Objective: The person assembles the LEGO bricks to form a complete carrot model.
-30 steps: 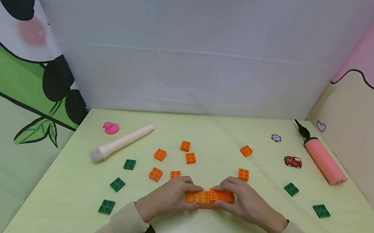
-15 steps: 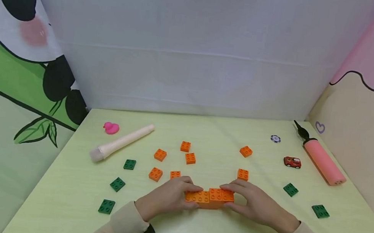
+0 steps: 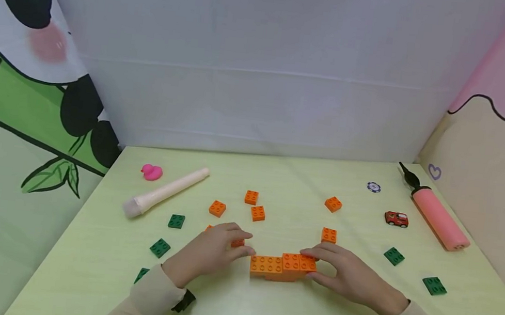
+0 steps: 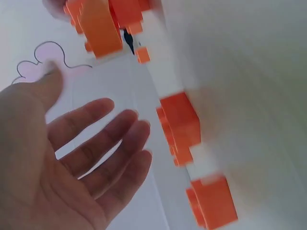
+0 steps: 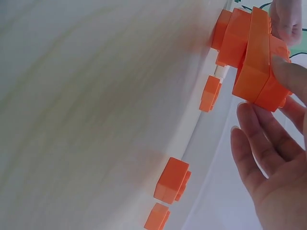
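Observation:
A joined block of orange toy bricks (image 3: 266, 266) sits low in the middle of the head view, its right part one layer higher. My right hand (image 3: 350, 280) pinches its right end between thumb and fingers, as the right wrist view also shows on the orange block (image 5: 259, 57). Just left of the block, my left hand (image 3: 204, 256) is apart from it and holds nothing. Its fingers (image 4: 110, 139) are spread and relaxed in the left wrist view. Behind that hand, a loose orange brick (image 3: 238, 242) is partly hidden.
Several loose orange bricks (image 3: 257, 213) lie farther back. Green bricks (image 3: 160, 248) are scattered at both sides. A pink duck (image 3: 151, 172) and a white tube (image 3: 166, 193) lie back left. At right are a toy car (image 3: 396, 219), a chip (image 3: 373, 187) and a pink pump (image 3: 439, 218).
My left hand has let go of the block's left end and moved left and slightly back. My right hand has shifted right along the block to its end.

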The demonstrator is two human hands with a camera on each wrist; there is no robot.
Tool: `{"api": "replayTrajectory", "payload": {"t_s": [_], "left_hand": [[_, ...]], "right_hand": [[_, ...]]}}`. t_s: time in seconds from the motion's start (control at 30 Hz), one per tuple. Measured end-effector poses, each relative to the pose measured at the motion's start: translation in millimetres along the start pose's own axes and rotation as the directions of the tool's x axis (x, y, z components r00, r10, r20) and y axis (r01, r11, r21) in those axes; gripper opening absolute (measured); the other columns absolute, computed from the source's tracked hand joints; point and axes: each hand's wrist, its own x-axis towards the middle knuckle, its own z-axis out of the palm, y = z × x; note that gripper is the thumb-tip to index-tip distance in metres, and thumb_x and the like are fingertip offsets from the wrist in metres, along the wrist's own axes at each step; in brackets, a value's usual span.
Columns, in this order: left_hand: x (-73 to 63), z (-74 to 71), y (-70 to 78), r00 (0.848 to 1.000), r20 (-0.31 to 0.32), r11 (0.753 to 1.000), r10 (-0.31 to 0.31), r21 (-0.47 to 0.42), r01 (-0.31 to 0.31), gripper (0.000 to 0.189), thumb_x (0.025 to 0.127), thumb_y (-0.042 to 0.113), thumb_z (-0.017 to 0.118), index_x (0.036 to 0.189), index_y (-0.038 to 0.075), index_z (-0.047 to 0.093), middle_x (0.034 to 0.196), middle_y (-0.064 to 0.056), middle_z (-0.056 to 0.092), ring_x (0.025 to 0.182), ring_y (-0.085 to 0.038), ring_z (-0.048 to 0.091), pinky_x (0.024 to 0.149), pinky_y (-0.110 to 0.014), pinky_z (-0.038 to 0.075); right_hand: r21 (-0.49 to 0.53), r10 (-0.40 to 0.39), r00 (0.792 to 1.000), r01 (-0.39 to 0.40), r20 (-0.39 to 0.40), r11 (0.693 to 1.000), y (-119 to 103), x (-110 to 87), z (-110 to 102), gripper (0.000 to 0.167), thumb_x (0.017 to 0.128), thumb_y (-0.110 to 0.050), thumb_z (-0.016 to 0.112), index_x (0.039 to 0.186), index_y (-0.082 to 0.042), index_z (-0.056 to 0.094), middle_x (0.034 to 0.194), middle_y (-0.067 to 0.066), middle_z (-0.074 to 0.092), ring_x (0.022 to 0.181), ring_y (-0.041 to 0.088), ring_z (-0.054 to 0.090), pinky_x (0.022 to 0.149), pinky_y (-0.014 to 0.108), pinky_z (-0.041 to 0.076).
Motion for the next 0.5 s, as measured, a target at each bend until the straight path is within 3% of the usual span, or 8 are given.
{"api": "replayTrajectory", "payload": {"t_s": [0.17, 0.33, 0.5], "left_hand": [[3.8, -2.5, -12.9, 0.996, -0.078, 0.986, 0.044, 0.164, -0.031, 0.037, 0.093, 0.032, 0.072, 0.122, 0.009, 0.071, 0.115, -0.004, 0.068, 0.103, -0.02, 0.063, 0.092, -0.039, 0.053], [10.1, -0.3, -18.0, 0.999, -0.041, 0.982, -0.004, 0.187, 0.011, 0.038, 0.09, 0.027, 0.075, 0.124, 0.009, 0.07, 0.118, -0.006, 0.068, 0.108, -0.023, 0.062, 0.095, -0.041, 0.052], [15.0, 0.4, -19.8, 0.999, -0.018, 0.975, -0.043, 0.216, 0.045, 0.036, 0.087, 0.022, 0.078, 0.121, 0.011, 0.072, 0.105, -0.003, 0.072, 0.091, -0.018, 0.061, 0.082, -0.036, 0.054]], "right_hand": [[0.003, -0.015, 1.0, 0.015, -0.02, 1.0, 1.9, -1.6, -0.5, 0.043, 0.092, -0.027, 0.074, 0.133, -0.023, 0.064, 0.124, -0.014, 0.062, 0.111, 0.009, 0.059, 0.094, 0.036, 0.054], [0.011, -0.008, 1.0, 0.008, -0.012, 1.0, 1.7, -1.0, -0.5, 0.044, 0.092, -0.027, 0.074, 0.134, -0.025, 0.063, 0.124, -0.015, 0.062, 0.11, 0.009, 0.059, 0.094, 0.036, 0.054], [0.018, -0.002, 1.0, 0.002, -0.002, 1.0, 1.0, 0.5, -1.0, 0.043, 0.093, -0.03, 0.072, 0.134, -0.024, 0.063, 0.123, -0.016, 0.061, 0.109, 0.007, 0.058, 0.093, 0.035, 0.054]]}}
